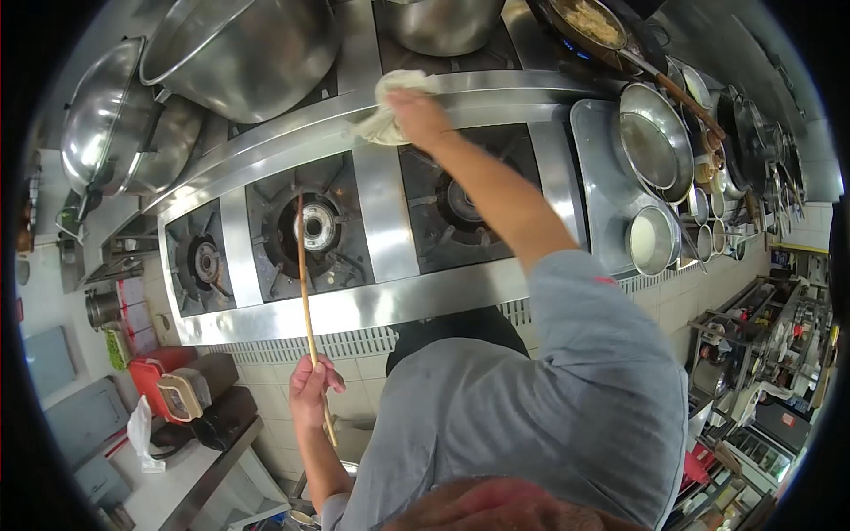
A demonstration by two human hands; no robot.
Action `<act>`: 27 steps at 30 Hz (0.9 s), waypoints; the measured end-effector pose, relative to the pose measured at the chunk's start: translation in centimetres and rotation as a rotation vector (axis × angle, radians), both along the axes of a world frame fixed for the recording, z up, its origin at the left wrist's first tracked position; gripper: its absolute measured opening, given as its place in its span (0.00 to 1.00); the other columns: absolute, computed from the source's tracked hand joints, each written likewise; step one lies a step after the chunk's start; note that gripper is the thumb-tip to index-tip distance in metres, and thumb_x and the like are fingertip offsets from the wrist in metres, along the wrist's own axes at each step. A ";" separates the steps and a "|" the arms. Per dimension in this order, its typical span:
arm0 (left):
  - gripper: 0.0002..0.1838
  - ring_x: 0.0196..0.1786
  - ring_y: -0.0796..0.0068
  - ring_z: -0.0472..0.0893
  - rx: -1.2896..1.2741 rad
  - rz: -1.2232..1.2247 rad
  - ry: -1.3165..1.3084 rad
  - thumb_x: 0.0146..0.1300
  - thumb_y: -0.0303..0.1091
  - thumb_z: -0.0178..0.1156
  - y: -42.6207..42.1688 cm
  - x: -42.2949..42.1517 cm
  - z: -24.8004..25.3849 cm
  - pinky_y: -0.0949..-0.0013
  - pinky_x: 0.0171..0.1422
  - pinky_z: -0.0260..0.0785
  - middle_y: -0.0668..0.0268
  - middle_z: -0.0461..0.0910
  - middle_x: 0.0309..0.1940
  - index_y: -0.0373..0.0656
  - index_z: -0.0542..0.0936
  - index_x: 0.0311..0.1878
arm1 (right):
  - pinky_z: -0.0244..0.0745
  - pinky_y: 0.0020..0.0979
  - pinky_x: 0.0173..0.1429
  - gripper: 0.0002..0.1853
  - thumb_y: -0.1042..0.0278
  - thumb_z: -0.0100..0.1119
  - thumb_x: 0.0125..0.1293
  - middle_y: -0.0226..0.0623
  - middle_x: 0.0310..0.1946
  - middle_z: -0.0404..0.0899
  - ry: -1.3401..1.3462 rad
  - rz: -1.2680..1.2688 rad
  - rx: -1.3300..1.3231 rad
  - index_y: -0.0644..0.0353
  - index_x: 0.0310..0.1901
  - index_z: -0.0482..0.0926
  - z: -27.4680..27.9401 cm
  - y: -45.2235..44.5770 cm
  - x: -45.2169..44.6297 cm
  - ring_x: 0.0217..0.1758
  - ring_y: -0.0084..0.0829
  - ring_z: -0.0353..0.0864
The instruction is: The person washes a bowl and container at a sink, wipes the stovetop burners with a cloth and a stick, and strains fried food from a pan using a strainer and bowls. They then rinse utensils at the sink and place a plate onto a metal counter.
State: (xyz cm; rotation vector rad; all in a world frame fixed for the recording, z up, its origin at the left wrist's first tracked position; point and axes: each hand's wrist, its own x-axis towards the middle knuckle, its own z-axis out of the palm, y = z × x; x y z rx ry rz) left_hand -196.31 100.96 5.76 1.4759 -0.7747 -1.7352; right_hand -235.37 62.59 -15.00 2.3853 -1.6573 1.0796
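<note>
My right hand [416,117] presses a pale cloth [386,121] against the raised steel ledge of the stove [385,221]. The fingers are closed over the cloth and partly hidden in it. Low on the left, my left hand [312,387] grips a long thin wooden stick [304,292]. Its far end reaches over the left-middle gas burner [316,226], and its near end sticks out below the hand. To the right lies another burner [462,199], partly behind my right forearm.
Large steel pots [243,62] stand at the back. A pan with food [586,22] is on a lit burner at the upper right. A metal tray [602,177] with pans borders the stove's right side. Containers [190,389] sit on the left counter.
</note>
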 end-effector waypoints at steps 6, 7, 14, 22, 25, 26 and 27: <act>0.11 0.26 0.75 0.76 -0.070 0.063 -0.041 0.73 0.39 0.56 1.7 2.2 1.1 0.71 0.35 0.70 0.66 0.77 0.22 0.39 0.77 0.41 | 0.76 0.44 0.62 0.14 0.71 0.54 0.60 0.51 0.43 0.84 0.120 -0.474 -0.006 0.64 0.47 0.81 3.7 5.6 -21.4 0.52 0.48 0.83; 0.11 0.26 0.75 0.76 -0.080 0.062 -0.032 0.73 0.39 0.56 2.0 2.4 0.7 0.71 0.35 0.70 0.66 0.76 0.22 0.39 0.77 0.41 | 0.76 0.44 0.62 0.16 0.72 0.54 0.59 0.51 0.45 0.84 0.091 -0.477 0.131 0.64 0.49 0.81 4.1 5.4 -20.0 0.53 0.50 0.82; 0.11 0.27 0.73 0.76 -0.063 -0.074 0.033 0.73 0.38 0.55 -1.3 -0.9 -0.1 0.70 0.35 0.70 0.67 0.75 0.22 0.39 0.76 0.42 | 0.70 0.39 0.69 0.16 0.75 0.51 0.57 0.46 0.51 0.82 -0.002 -0.022 -0.048 0.66 0.46 0.81 5.7 2.6 1.8 0.60 0.44 0.78; 0.10 0.26 0.73 0.76 -0.089 0.009 0.002 0.74 0.36 0.54 1.6 0.4 1.2 0.69 0.35 0.70 0.66 0.75 0.23 0.39 0.76 0.41 | 0.81 0.46 0.52 0.13 0.66 0.54 0.63 0.49 0.41 0.85 0.488 -0.680 0.318 0.60 0.44 0.84 5.9 6.0 -25.7 0.45 0.52 0.85; 0.10 0.26 0.74 0.76 -0.064 0.059 0.015 0.74 0.36 0.53 2.3 0.1 0.7 0.70 0.35 0.69 0.66 0.75 0.23 0.39 0.76 0.41 | 0.80 0.44 0.53 0.14 0.63 0.58 0.60 0.52 0.38 0.86 -0.080 -0.902 0.295 0.59 0.42 0.86 10.6 6.7 -26.6 0.45 0.50 0.86; 0.10 0.26 0.74 0.76 -0.052 0.064 0.015 0.74 0.36 0.53 2.5 0.0 0.7 0.70 0.35 0.69 0.66 0.75 0.22 0.39 0.76 0.42 | 0.80 0.44 0.53 0.14 0.62 0.58 0.59 0.52 0.37 0.86 -0.222 -0.937 0.207 0.58 0.41 0.87 11.0 7.1 -26.2 0.45 0.50 0.86; 0.10 0.26 0.74 0.76 -0.054 0.067 0.013 0.74 0.36 0.53 2.5 -0.2 0.6 0.70 0.35 0.69 0.66 0.75 0.22 0.39 0.76 0.42 | 0.80 0.44 0.53 0.14 0.61 0.59 0.59 0.52 0.36 0.86 -0.363 -0.975 0.119 0.58 0.41 0.88 11.4 7.7 -25.9 0.45 0.50 0.86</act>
